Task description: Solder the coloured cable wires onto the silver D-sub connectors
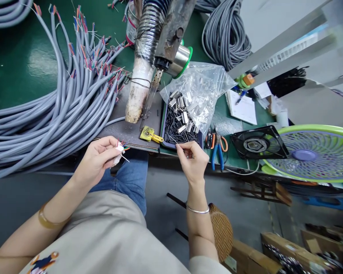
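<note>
My left hand (98, 156) is closed in a pinch at the edge of the work surface. Thin coloured wires (125, 147) stick out from its fingers, and white wrapping covers the fingertips. Over the front of the tray, my right hand (193, 158) pinches a thin silvery wire (173, 140). Below that hand's fingertips lies a shallow tray (163, 127) of small black pieces and metal connectors (184, 118). Between my hands is a yellow clip tool (156, 137) on a yellow pad. A clamped soldering iron (157, 80) points down behind it.
Grey cables (74, 99) with stripped ends are heaped at left. A ducted hose (140, 87) and wire spool (183, 61) stand at the back. At right are a plastic bag (202, 91), blue-handled pliers (217, 154), a small fan (258, 144) and a green basket (326, 152).
</note>
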